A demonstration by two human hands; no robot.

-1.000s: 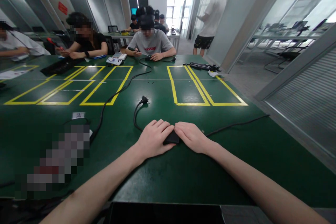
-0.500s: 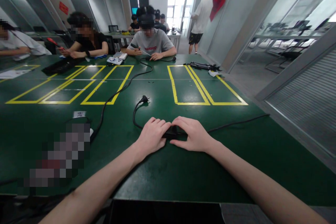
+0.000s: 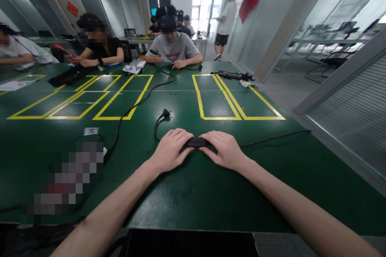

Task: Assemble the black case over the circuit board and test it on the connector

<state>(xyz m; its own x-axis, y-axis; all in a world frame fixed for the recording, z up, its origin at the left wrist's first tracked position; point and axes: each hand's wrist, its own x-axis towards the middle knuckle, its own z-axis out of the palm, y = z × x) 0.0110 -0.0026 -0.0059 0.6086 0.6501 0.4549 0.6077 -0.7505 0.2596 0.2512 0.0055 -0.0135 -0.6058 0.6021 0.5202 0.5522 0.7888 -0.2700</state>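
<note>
A black power adapter lies between my two hands, just above the green tabletop or resting on it; I cannot tell which. My left hand grips its left end, with the thumb on the near side and fingers over the far side. At the other end, my right hand holds it in the same way. Beyond my left hand, a short black cord curves up to a plug lying on the table with its pins to the right. A thin black cable runs rightward from behind my right hand.
Yellow tape rectangles mark the green table. A blurred-out long object lies at left beside a white tag. A long black cable crosses toward a seated person. A folded black tripod-like item lies far right.
Both hands have moved slightly away from me with the adapter, which now lies level with its ribbed face showing. In the background, a standing person has walked farther off.
</note>
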